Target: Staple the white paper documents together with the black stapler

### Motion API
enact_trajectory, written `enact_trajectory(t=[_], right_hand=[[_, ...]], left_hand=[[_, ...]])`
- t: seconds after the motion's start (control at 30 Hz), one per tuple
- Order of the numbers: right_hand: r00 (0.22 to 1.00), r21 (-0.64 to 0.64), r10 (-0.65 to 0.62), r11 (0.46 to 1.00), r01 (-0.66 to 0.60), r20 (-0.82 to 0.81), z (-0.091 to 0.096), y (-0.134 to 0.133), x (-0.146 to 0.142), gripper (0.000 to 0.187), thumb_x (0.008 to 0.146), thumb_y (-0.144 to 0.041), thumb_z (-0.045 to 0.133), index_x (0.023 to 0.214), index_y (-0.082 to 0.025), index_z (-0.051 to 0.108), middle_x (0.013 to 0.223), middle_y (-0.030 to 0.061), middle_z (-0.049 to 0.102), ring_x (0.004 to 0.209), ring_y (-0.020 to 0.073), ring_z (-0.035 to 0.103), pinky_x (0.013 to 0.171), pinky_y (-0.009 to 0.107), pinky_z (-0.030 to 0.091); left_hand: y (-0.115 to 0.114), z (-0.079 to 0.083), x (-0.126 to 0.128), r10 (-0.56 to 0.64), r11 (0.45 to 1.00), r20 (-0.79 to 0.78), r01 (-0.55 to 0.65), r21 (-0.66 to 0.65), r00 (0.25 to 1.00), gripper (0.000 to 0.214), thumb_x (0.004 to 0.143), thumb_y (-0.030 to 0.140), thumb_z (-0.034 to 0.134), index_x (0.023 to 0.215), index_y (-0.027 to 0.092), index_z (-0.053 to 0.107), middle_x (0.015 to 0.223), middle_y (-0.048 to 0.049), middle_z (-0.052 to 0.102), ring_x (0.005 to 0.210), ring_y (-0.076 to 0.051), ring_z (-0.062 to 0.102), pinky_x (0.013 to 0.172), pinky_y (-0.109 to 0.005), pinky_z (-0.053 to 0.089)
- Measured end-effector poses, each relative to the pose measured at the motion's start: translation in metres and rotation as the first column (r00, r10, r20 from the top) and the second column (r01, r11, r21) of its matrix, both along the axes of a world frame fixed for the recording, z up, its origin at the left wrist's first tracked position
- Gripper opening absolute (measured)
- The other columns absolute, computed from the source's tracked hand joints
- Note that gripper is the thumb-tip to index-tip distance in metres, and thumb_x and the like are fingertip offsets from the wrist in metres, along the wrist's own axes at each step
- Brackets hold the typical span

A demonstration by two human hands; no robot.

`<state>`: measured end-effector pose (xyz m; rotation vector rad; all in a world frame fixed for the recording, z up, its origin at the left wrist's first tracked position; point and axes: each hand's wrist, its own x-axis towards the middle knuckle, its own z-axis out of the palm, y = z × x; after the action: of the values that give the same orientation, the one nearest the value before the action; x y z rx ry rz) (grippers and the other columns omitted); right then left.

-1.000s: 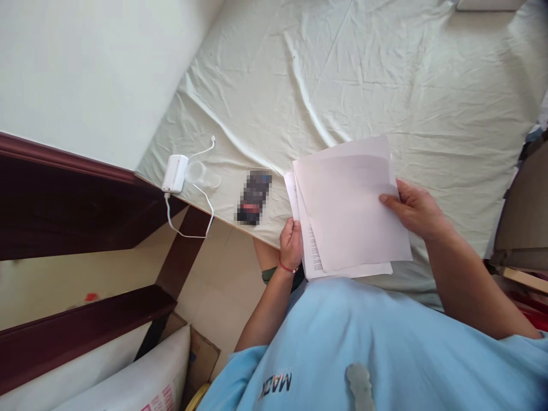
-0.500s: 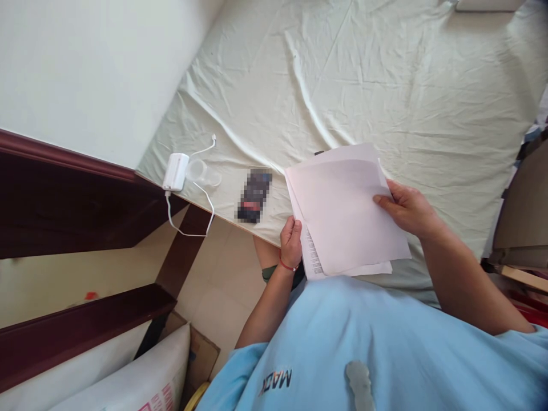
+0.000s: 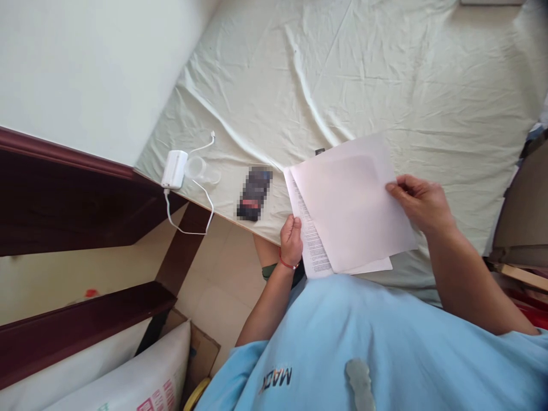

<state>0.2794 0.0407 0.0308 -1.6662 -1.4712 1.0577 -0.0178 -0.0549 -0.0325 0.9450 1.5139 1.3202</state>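
My left hand grips the left edge of a printed sheet of paper, thumb on top. Lines of small text show along its left strip. Over it lies a blank-sided sheet of paper, tilted and shifted to the right. The right edge of this upper sheet is pinched between thumb and fingers of my right hand. How many sheets lie underneath, I cannot tell. Behind the upper edge of the papers a small dark object peeks out, mostly hidden.
A pale cloth with wrinkles covers the broad surface. To the left are a phone, blurred out, a clear plastic cup and a white charger box with a cable. Dark wooden furniture stands at far left, above a white sack.
My right hand has moved right, drawing the upper sheet away from the lower one, so more printed text shows. My left hand stays in place.
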Motion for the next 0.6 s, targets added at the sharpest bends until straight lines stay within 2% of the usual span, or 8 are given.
enact_trajectory(t=[0.17,0.27,0.4,0.6], right_hand=[[0.985,0.014,-0.170,0.985,0.171,-0.031,0.003,-0.003,0.023,0.019,0.091,-0.041,0.072,0.088,-0.022,0.074,0.073,0.0000,0.061,0.064,0.0119,0.045,0.059,0.030,0.034],[0.976,-0.010,-0.203,0.979,0.203,-0.079,0.003,-0.006,0.027,0.021,0.091,-0.043,0.072,0.086,-0.023,0.073,0.069,-0.0003,0.057,0.061,0.0119,0.041,0.055,0.031,0.029],[0.984,-0.017,-0.149,0.989,0.148,-0.102,0.002,-0.010,0.014,0.025,0.089,-0.047,0.073,0.086,-0.022,0.073,0.069,-0.0012,0.056,0.060,0.0120,0.041,0.055,0.030,0.027],[0.997,-0.033,-0.035,0.999,0.033,-0.074,0.005,-0.016,-0.014,0.029,0.089,-0.052,0.070,0.083,-0.024,0.071,0.068,-0.0008,0.058,0.058,0.0128,0.044,0.051,0.027,0.031]], left_hand=[[0.001,0.002,0.000,-0.023,1.000,0.053,0.022,0.011,0.998,0.040,0.100,0.060,0.060,0.100,0.021,0.068,0.098,-0.0057,0.073,0.092,-0.020,0.067,0.088,-0.034,0.054],[0.001,0.003,0.001,-0.022,1.000,0.064,0.020,0.019,0.998,0.039,0.100,0.059,0.060,0.102,0.021,0.068,0.101,-0.0065,0.073,0.094,-0.021,0.068,0.090,-0.035,0.054],[0.001,0.003,0.002,-0.005,1.000,0.059,0.005,0.001,0.998,0.042,0.099,0.062,0.060,0.095,0.021,0.065,0.093,-0.0046,0.070,0.086,-0.019,0.064,0.083,-0.032,0.053],[0.000,0.004,0.002,0.019,1.000,0.023,-0.019,0.004,1.000,0.046,0.099,0.065,0.059,0.087,0.021,0.060,0.079,-0.0002,0.059,0.073,-0.016,0.052,0.071,-0.029,0.046]])
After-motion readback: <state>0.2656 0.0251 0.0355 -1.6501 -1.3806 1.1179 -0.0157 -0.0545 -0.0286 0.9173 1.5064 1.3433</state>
